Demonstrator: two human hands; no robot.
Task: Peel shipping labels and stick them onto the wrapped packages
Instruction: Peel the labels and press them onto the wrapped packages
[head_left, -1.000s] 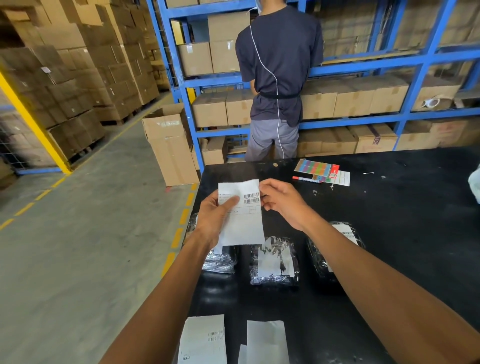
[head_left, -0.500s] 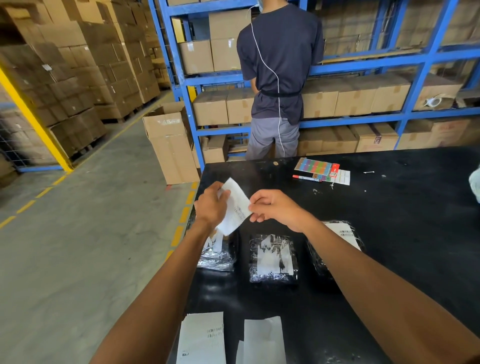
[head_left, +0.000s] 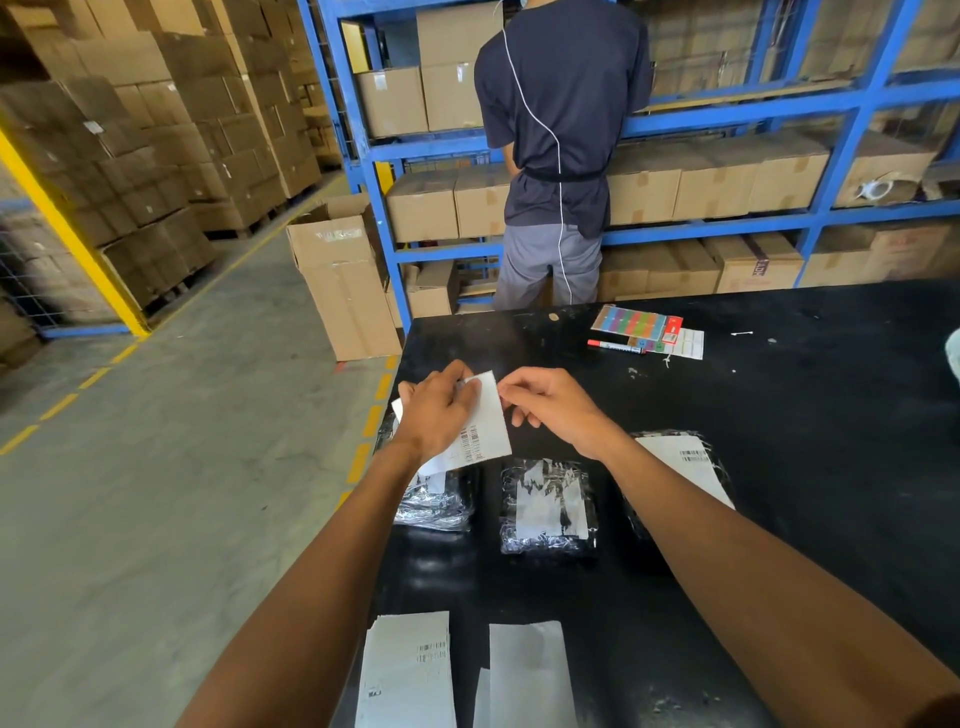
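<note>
Now label between both hands' fingers

You've got a black table with three shiny wrapped packages in a row: left one, middle one, and the right one with a barcode label on top. Near your edge sit two white label sheets. Far side has a colorful sticker pack and a red marker just beside it.
</note>
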